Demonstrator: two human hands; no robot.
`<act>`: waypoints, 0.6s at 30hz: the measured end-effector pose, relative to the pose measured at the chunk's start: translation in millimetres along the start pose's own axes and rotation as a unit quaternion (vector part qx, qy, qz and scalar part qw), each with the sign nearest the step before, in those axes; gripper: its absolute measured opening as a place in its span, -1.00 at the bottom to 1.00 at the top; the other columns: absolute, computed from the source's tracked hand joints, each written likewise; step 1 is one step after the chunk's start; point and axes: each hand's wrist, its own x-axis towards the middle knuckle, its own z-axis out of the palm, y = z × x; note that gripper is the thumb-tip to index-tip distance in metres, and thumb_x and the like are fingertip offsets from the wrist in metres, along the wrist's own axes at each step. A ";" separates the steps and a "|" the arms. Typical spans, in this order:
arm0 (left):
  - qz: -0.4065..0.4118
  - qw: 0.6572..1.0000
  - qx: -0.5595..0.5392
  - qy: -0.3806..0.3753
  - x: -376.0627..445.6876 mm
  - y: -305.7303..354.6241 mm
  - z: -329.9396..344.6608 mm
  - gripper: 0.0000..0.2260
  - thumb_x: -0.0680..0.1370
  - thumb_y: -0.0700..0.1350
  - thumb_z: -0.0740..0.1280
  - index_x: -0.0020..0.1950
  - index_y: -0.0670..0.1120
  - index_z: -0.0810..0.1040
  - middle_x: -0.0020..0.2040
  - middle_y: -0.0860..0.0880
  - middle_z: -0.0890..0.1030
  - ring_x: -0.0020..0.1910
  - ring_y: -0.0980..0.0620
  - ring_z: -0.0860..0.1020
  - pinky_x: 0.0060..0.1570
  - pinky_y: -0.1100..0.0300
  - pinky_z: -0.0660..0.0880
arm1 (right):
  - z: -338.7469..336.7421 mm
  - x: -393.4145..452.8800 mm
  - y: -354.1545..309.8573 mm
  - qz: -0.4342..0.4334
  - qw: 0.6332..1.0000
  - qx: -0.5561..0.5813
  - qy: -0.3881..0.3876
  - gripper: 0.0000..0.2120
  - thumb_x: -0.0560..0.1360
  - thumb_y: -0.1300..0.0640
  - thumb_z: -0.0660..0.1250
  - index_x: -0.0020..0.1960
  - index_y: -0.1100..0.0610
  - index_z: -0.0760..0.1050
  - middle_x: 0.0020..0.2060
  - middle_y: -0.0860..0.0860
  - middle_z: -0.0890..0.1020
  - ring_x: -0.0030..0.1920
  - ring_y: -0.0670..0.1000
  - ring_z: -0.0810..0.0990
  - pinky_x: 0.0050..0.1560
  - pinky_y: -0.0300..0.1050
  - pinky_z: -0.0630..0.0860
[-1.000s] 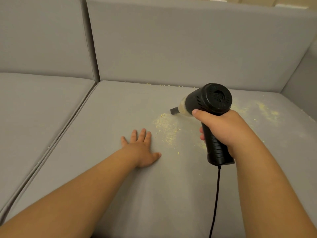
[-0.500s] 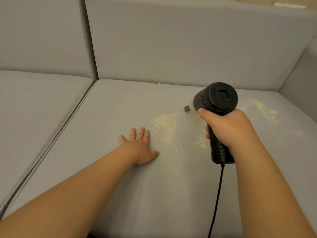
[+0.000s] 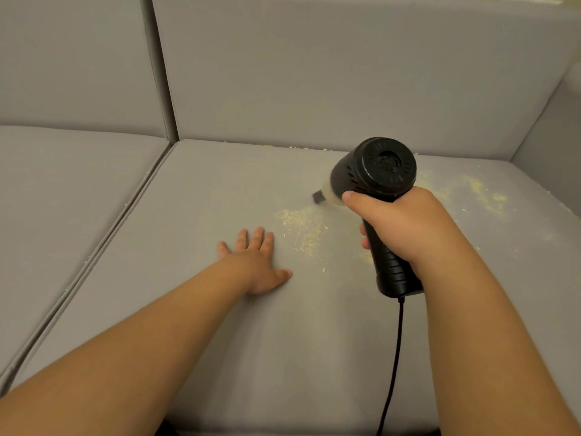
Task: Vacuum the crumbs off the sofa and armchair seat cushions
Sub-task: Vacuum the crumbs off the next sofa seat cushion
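Head view — right hand (image 3: 405, 228) grips vacuum (image 3: 374, 174); left hand (image 3: 254, 262) flat (fingers spread) on cushion (image 3: 220, 190).

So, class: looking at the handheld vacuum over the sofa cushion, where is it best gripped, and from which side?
Grip the handheld vacuum by its ribbed handle, coming from the rear, as the right hand does. The handle slopes back toward the person, leaving the nozzle free to reach the crumbs.

One head-worn wide-angle view looks forward and down, close over the seat cushion (image 3: 220, 357); backrests (image 3: 345, 73) fill the upper frame.
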 end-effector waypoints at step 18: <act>-0.003 1.000 0.000 0.003 3.1 -1.1 3.3 -0.11 0.57 0.47 0.04 0.67 0.07 -0.32 0.67 0.09 -0.34 0.65 -0.10 -0.30 0.54 -0.38 -0.15 | -7.7 -3.7 -5.6 -0.016 1.000 -0.015 0.010 -0.83 0.51 -0.13 0.51 -0.07 -0.05 0.64 -0.25 0.06 0.74 -0.22 0.06 0.76 -0.05 0.05 0.71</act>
